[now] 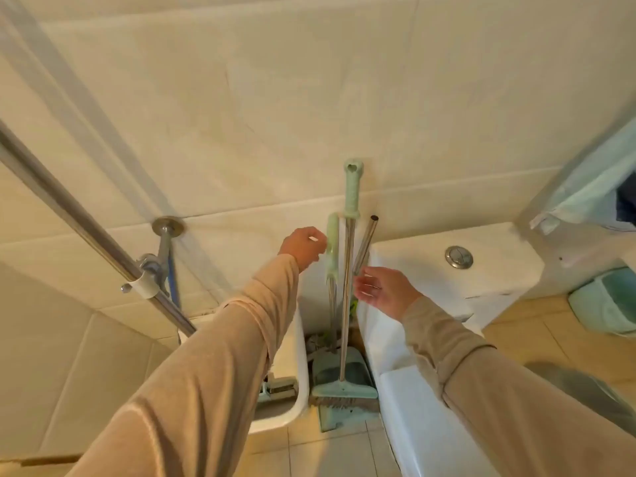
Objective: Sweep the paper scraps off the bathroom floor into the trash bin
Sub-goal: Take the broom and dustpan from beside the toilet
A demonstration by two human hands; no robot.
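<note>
A steel rail [79, 215] runs from 9 o'clock down toward the sink [292, 401]. The left hand [303, 247], loosely curled and holding nothing, sits just beside the dustpan [339, 371] handle's green grip, at its 9 o'clock. The broom [346, 394] stands upright against the wall in the gap between sink and toilet tank [447, 270], its head resting at the dustpan. At the broom pole's 3 o'clock the right hand [382, 290] is open with fingers spread, empty. A green bin [605, 304] stands at far right, 3 o'clock. No scraps are in view.
</note>
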